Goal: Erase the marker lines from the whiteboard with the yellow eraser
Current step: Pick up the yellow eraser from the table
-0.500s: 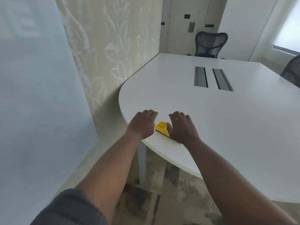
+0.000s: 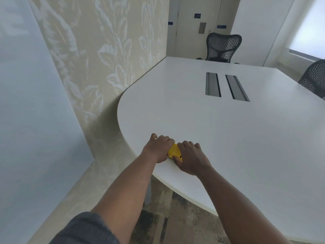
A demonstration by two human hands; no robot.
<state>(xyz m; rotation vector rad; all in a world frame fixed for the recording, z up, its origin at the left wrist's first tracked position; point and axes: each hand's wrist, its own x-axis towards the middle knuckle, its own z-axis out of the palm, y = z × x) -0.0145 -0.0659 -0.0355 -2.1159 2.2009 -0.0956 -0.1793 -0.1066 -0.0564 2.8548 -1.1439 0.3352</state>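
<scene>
From the head view, a yellow eraser point(image 2: 174, 152) sits at the near rounded edge of a white worktop point(image 2: 228, 138), caught between both hands. The left hand point(image 2: 159, 148) presses against its left side, fingers curled over, thumb stretched out toward the worktop's edge. The right hand point(image 2: 190, 158) covers the eraser's right side, fingers bent over the top and thumb tip touching its near end. Both hands are closed on the eraser, which lies tilted, its near end low by the worktop rim; whether it rests flat on the surface cannot be told, since the hands hide its underside. A grey sleeve point(image 2: 84, 229) is pushed up on the left forearm; the right forearm is bare.

The whiteboard point(image 2: 29, 120) stands at the left, a large pale panel well apart from the eraser; any marker lines on it cannot be made out. Beside it runs a wall point(image 2: 105, 59) with a pale leaf pattern. Farther back in the worktop are two dark slots point(image 2: 226, 87), side by side. A black mesh chair point(image 2: 223, 46) stands at the far end, and another chair point(image 2: 314, 78) at the right edge. Below the worktop a mottled floor point(image 2: 175, 217) shows.
</scene>
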